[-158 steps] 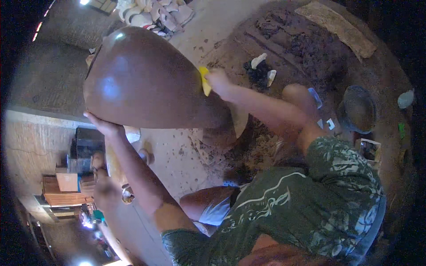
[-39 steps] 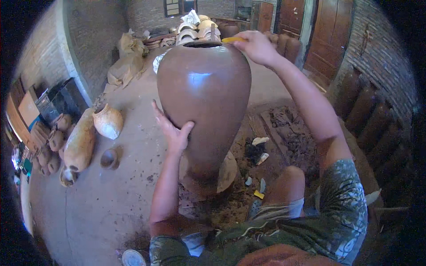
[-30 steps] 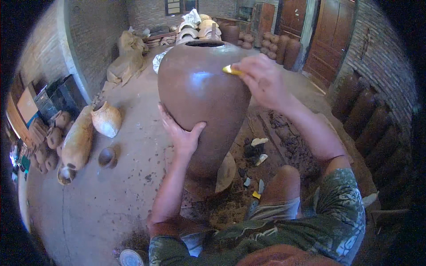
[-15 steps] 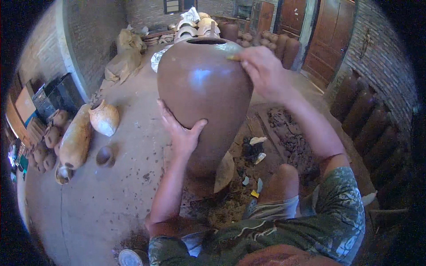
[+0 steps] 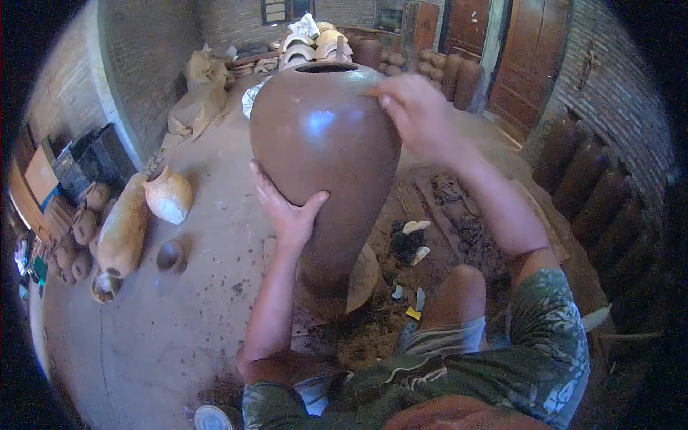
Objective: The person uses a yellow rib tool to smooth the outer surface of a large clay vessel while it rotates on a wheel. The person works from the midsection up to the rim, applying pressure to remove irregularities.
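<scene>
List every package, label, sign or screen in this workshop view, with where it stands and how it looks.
Sacks: lumpy tan bags piled against the brick wall, far left of the big brown pot.
Cardboard box: flat brown box at the left edge, beside a dark crate.
Wall board: pale rectangle high on the far wall; too small to tell more.
No screens show.
</scene>
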The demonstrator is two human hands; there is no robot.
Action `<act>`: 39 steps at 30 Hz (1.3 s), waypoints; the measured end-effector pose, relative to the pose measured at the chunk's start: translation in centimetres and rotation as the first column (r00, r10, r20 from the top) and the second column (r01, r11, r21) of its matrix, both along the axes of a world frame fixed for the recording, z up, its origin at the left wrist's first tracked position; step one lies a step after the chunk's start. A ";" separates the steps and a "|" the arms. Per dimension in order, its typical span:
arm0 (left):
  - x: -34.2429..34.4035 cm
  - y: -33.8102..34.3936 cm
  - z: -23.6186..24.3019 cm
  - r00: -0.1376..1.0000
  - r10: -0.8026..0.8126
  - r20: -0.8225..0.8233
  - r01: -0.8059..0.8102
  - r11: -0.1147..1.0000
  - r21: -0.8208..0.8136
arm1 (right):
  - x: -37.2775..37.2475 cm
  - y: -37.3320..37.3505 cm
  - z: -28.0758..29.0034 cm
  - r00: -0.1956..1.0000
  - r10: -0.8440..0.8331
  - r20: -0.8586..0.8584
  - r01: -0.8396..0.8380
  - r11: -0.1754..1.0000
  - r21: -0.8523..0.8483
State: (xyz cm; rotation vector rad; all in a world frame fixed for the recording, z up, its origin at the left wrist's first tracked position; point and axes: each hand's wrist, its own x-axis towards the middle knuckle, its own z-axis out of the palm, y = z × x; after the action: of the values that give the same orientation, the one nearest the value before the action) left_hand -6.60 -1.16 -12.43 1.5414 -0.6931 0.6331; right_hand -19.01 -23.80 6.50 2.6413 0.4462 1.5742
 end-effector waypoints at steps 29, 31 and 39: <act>1.0 0.5 1.4 0.976 -0.215 -0.039 0.214 0.976 -0.044 | 0.2 -4.4 -0.3 0.998 -0.040 -0.051 0.046 0.991 0.125; 1.2 0.6 1.5 0.983 -0.183 -0.036 0.181 0.983 -0.040 | -0.1 -2.9 -1.4 0.990 -0.021 -0.136 0.051 0.974 0.219; 0.0 -0.5 1.1 0.992 -0.113 -0.050 0.110 0.993 -0.045 | 1.7 -9.1 0.9 0.989 -0.033 -0.147 0.076 0.951 0.301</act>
State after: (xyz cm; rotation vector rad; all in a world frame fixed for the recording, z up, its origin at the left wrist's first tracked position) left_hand -6.61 -1.69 -11.32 1.4644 -0.7161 0.5186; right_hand -17.28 -32.91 7.36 2.9760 0.1384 1.5600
